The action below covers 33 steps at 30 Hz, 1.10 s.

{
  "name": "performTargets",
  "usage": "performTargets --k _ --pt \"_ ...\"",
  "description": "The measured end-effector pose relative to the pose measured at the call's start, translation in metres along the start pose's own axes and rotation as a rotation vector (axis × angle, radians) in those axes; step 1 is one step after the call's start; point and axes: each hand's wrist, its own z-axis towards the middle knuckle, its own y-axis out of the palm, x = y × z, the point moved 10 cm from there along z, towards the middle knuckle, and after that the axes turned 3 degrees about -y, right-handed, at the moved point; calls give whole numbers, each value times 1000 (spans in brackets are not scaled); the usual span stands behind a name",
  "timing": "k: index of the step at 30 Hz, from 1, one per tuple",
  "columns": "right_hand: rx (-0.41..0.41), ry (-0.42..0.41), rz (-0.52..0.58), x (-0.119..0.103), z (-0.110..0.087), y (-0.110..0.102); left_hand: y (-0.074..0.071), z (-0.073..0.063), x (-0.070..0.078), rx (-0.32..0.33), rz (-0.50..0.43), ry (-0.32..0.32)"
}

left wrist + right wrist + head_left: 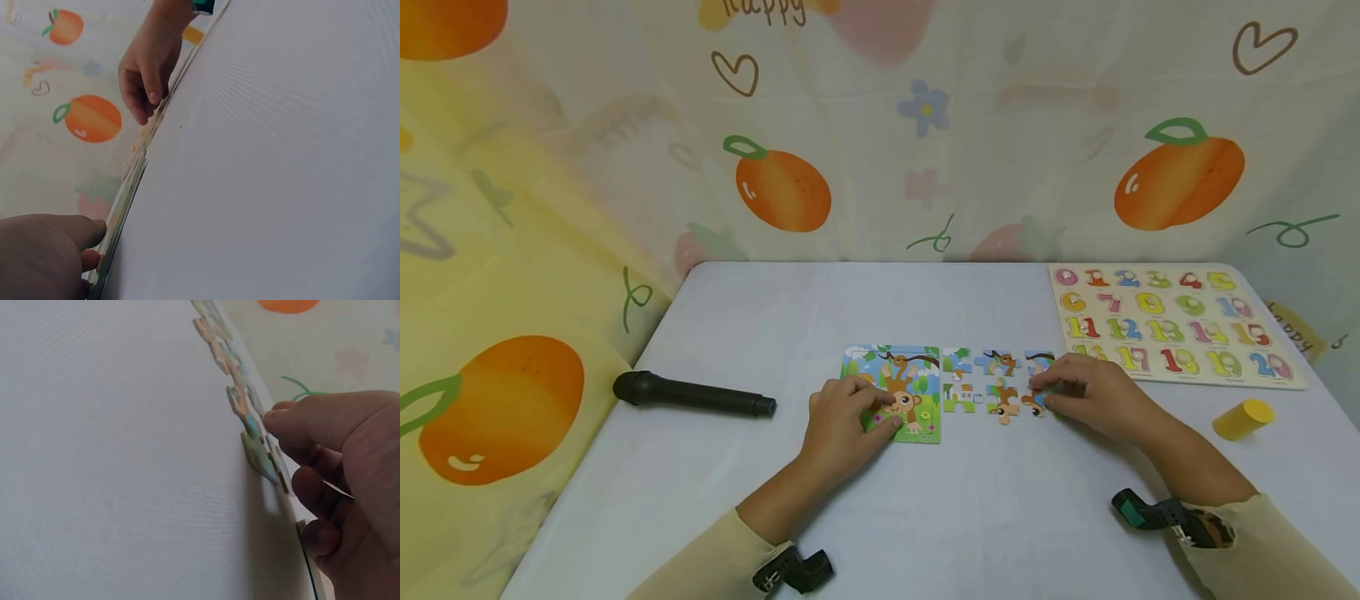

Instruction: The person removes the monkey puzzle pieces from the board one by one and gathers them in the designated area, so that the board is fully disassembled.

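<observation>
My left hand rests on a square picture board showing a monkey and greenery, its thumb and fingers lying across the left and lower part. Right of the board, several loose jigsaw puzzle pieces lie in two rows, printed with parts of a monkey. My right hand is at the right end of these rows, fingers loosely bent. Its fingertips overlap the upper right puzzle piece, and the thumb is right beside the lower right one. In the right wrist view, the puzzle pieces appear edge-on beside the thumb.
A black microphone lies at the left of the white table. Behind my right hand is a number board with coloured numerals. A yellow cylinder lies at the right. A fruit-print cloth hangs behind the table.
</observation>
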Motion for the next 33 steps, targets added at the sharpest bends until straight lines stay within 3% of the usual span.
performTargets --k 4,10,20,26,33 --pt "41 -47 27 -6 1 -6 -3 -1 2 4 8 8" --pt "24 -80 21 -15 7 -6 -15 -5 5 21 30 22" --pt "-83 -105 201 -31 24 16 -26 -20 -23 -41 63 -155" --pt "-148 -111 256 -48 38 29 -28 -28 -36 -62 120 -188" --pt "-204 -131 331 -73 63 52 -33 -31 -39 -30 128 -176"
